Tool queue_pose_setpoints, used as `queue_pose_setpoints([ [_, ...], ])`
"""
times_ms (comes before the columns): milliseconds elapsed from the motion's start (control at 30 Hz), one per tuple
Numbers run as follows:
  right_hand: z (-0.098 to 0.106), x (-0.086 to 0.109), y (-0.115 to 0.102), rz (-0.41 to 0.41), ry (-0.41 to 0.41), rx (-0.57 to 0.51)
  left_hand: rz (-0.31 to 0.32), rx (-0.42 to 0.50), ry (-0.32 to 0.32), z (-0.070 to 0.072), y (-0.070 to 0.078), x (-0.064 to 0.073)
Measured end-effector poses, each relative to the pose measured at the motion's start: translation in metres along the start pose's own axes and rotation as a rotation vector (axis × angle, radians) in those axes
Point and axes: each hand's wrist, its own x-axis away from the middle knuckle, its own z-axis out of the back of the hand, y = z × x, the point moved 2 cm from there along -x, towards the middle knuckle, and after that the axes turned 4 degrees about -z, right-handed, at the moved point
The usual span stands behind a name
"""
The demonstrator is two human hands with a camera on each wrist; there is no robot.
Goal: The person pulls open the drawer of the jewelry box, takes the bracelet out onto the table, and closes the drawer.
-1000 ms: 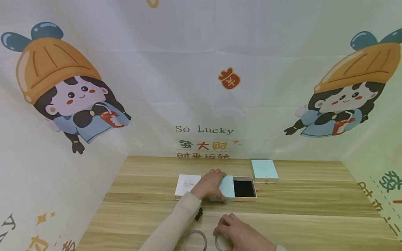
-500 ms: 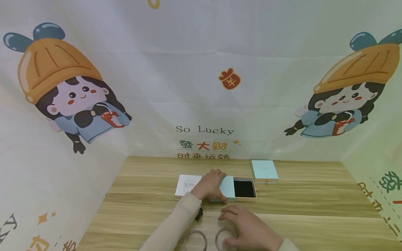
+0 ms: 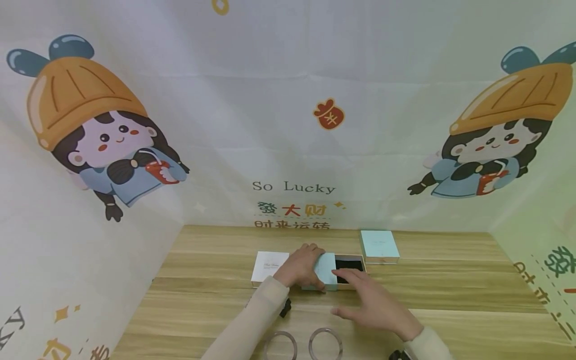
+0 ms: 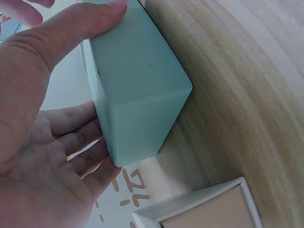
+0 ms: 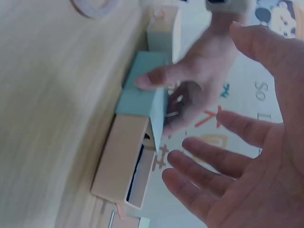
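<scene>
My left hand (image 3: pixel 302 267) grips the light-blue sleeve of a drawer box (image 3: pixel 326 271), thumb on its near side and fingers on the far side. The box's tray (image 5: pixel 121 159) is pulled out to the right, with a black lining (image 3: pixel 348 264) inside. With fingers spread, my right hand (image 3: pixel 375 302) hovers near the tray's front and holds nothing; its fingertips overlap the tray in the head view, and contact is unclear. Two pale ring-shaped bangles, a right one (image 3: pixel 326 344) and a left one (image 3: pixel 281 345), lie on the table near me.
A white box (image 3: pixel 268 266) stands left of the drawer box. Another light-blue box (image 3: pixel 379 245) sits behind it to the right. A small black object (image 3: pixel 285 308) shows beside my left forearm. A printed cloth wall (image 3: pixel 382 165) rises behind the wooden table (image 3: pixel 450 285).
My right hand has left the right bangle and moved forward and right to the open tray, its fingers spreading. The bangle stays on the table. My left hand stays on the sleeve.
</scene>
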Motion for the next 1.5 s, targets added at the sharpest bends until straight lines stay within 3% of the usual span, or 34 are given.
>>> queue_pose_setpoints([
  [233, 0.017, -0.012, 0.014, -0.105, 0.074, -0.076, -0.002, 0.014, 0.005, 0.001, 0.000, 0.001],
  [400, 0.028, -0.018, 0.022, -0.222, 0.107, -0.137, 0.001, 0.021, 0.009, 0.001, 0.001, 0.002],
  [767, 0.037, -0.024, 0.046, -0.402, 0.187, -0.142, -0.006, 0.009, 0.002, -0.003, -0.001, 0.001],
  [900, 0.037, -0.025, 0.055, -0.463, 0.183, -0.133, -0.007, 0.011, 0.006, -0.003, -0.002, 0.001],
  [1067, 0.035, -0.027, 0.067, -0.503, 0.139, -0.120, -0.008, 0.008, 0.007, -0.003, -0.003, 0.000],
  [1300, 0.022, -0.029, 0.083, -0.534, 0.096, -0.290, -0.012, 0.010, 0.007, -0.002, -0.002, 0.001],
  [1500, 0.014, -0.032, 0.090, -0.531, 0.096, -0.339, -0.010, 0.016, 0.004, 0.000, -0.001, 0.002],
])
